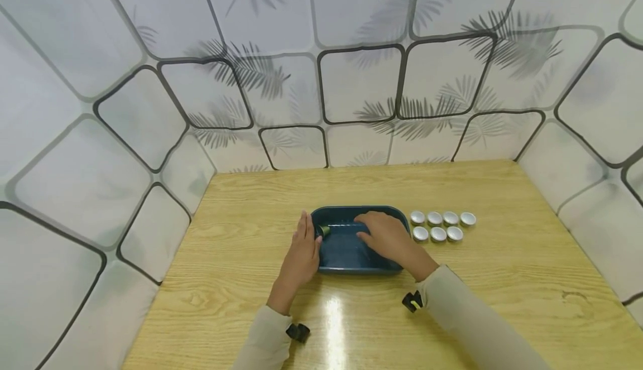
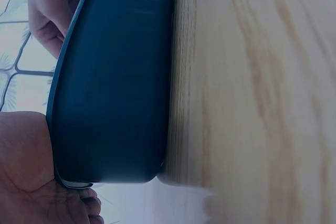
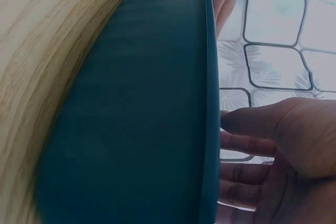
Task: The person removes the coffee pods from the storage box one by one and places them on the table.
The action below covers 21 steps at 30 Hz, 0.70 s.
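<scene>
A dark blue rectangular tray (image 1: pixel 346 251) stands on the wooden table. My left hand (image 1: pixel 299 261) holds its left end, fingers stretched along the outer wall and thumb at the rim. Just inside that end lies a small green capsule (image 1: pixel 325 230) tipped on its side, partly in shadow. My right hand (image 1: pixel 388 238) reaches over the tray's right end, fingers loosely bent above the interior and thumb apart. In the right wrist view that hand's fingers (image 3: pixel 244 171) spread beyond the rim, and nothing shows between them and the thumb.
To the right of the tray, several small capsules with silvery white lids (image 1: pixel 438 234) stand in two rows on the table (image 1: pixel 241 236). Patterned cloth walls (image 1: pixel 359 85) rise behind the table and on both sides. A dark wrist device (image 1: pixel 298 332) sits below the left cuff.
</scene>
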{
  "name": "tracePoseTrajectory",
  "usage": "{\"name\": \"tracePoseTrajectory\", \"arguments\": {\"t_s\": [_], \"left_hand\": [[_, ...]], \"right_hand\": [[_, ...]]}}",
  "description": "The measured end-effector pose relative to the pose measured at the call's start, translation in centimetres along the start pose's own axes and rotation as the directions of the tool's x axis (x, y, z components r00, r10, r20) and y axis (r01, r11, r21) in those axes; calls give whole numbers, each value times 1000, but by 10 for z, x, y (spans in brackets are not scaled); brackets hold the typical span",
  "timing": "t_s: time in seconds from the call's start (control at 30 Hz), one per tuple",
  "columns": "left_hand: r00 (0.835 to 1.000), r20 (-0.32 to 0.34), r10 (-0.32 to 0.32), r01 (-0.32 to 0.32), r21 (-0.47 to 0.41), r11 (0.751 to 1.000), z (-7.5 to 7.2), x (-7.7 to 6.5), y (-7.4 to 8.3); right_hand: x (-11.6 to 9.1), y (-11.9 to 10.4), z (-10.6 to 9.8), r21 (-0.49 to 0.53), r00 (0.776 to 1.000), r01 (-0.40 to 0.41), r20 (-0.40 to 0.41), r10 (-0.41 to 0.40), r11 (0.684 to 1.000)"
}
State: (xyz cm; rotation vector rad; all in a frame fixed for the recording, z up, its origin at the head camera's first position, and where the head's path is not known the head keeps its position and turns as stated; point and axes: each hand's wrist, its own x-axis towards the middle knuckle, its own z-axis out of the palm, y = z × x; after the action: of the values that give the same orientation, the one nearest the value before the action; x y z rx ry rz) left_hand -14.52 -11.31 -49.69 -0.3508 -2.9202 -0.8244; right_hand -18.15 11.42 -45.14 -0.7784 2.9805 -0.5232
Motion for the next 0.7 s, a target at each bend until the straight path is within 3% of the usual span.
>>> {"name": "tracePoseTrajectory", "arguments": {"t_s": [0.3,0.5,0.7], "left_hand": [[1000,-3,2,-2,5,1000,2,1,-2],[1000,-7,16,-16,12,1000,3,0,-3],[1000,-1,14,-14,11,1000,4,1,-4]], "right_hand": [[12,-8,2,-5,995,68,67,-68,998],[23,-11,7,20,970,183,160,-183,983],[32,-15,13,31,960,215,178,-217,976]]}}
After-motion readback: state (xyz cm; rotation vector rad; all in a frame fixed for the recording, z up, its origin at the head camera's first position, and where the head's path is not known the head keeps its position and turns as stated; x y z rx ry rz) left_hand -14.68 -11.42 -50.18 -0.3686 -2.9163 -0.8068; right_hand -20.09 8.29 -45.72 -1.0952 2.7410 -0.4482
